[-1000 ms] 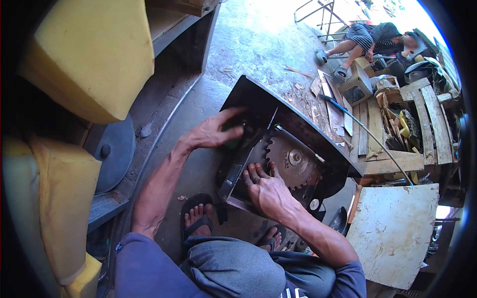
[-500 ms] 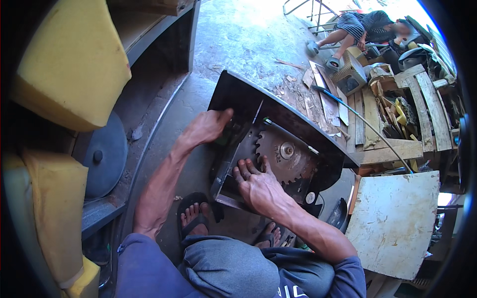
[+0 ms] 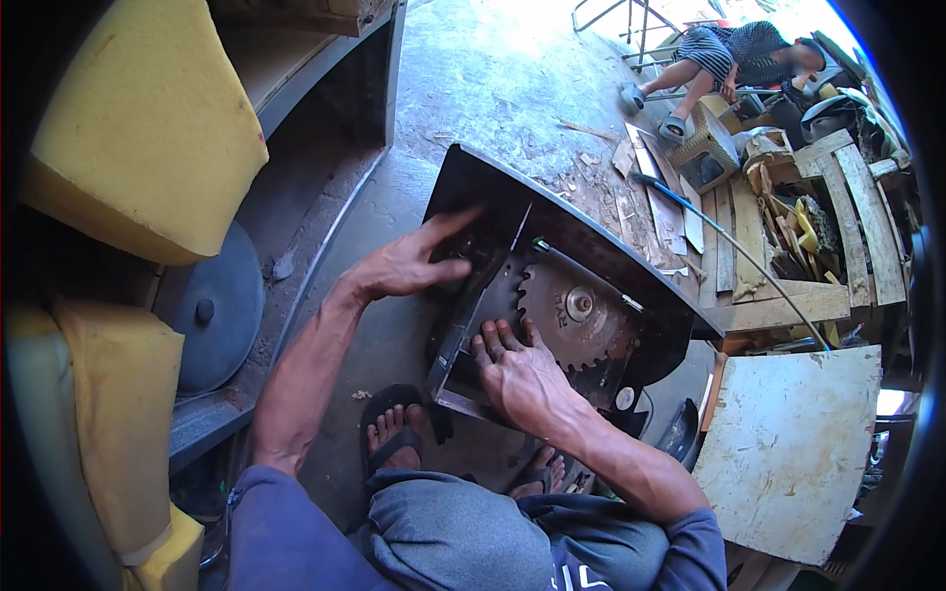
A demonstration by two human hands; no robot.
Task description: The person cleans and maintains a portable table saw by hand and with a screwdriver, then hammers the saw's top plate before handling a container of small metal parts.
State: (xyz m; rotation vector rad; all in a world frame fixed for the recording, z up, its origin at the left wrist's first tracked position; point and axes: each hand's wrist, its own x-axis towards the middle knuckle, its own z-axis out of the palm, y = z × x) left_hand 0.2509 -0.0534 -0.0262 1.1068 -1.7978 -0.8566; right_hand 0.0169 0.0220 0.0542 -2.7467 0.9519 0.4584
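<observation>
In front of me a dark metal table saw (image 3: 680, 340) lies tipped, its inner side facing me. A round toothed saw blade (image 3: 611, 330) with a nut at its centre sits inside the housing. My right hand (image 3: 522, 374) rests with spread fingers on the blade's near left edge and the plate beside it. My left hand (image 3: 414, 264) reaches to the housing's upper left part, fingers apart and smeared by motion, apparently with nothing in them. What lies in the dark recess by the left fingertips cannot be made out.
Yellow foam blocks (image 3: 148, 128) and a round grey lid (image 3: 222, 310) stand at my left. To the right are a worn white board (image 3: 793, 443), a long thin pole (image 3: 734, 246) and wooden pallets (image 3: 778, 295). A person (image 3: 734, 64) sits at the far right.
My left hand's fingers have opened from a closed grip near the housing's upper left. My right hand stays on the blade. The view has shifted slightly.
</observation>
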